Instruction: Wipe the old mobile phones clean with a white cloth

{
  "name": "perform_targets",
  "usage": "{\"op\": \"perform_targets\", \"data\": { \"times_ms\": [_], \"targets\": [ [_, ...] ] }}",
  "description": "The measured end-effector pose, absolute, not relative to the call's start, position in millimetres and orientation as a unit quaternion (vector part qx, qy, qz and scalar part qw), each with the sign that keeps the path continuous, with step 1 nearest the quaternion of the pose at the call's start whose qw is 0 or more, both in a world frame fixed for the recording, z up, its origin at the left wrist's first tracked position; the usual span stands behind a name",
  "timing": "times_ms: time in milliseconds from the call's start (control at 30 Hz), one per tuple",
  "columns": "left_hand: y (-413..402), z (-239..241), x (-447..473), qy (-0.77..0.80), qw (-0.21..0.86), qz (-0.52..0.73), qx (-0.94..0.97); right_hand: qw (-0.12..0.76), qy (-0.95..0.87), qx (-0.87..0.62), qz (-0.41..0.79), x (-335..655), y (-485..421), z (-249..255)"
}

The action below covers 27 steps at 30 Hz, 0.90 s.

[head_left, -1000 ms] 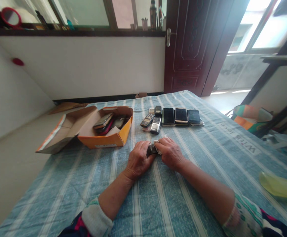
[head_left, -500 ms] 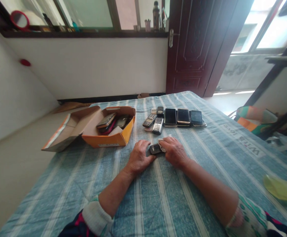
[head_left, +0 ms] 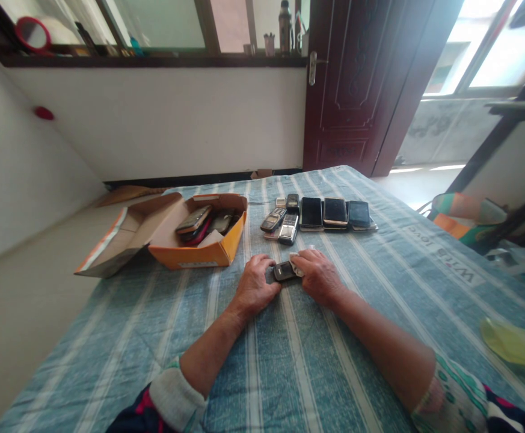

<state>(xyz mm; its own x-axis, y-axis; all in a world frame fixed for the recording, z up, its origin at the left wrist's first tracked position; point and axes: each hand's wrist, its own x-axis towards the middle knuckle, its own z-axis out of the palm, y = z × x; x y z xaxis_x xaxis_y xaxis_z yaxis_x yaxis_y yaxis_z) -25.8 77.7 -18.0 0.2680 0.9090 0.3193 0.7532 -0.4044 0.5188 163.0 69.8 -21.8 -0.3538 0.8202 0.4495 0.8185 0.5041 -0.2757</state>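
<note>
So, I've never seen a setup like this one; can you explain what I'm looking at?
There is no machine here: the grip is a person's own bare left hand and right hand. Every picture comes from one camera worn on that person's head, looking forward and down. The right hand holds a crumpled white cloth or tissue against the right end of a small, dark, rounded phone. The left hand curves around its other end; whether it touches is hard to tell. Beyond the hands, on a blue-and-white striped sheet, lie small black and silver keypad phones, flat black-screened phones and, to their left, an open orange cardboard box with more phones inside.
</note>
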Motion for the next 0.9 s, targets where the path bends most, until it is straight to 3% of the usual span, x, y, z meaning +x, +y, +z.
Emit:
{"op": "perform_targets", "data": {
  "times_ms": [900],
  "targets": [
    [85, -18, -42, 0.559, 0.167, 0.437, 0.685, 0.282, -0.821, -0.497, 0.01, 162, 72, -25]
  ]
}}
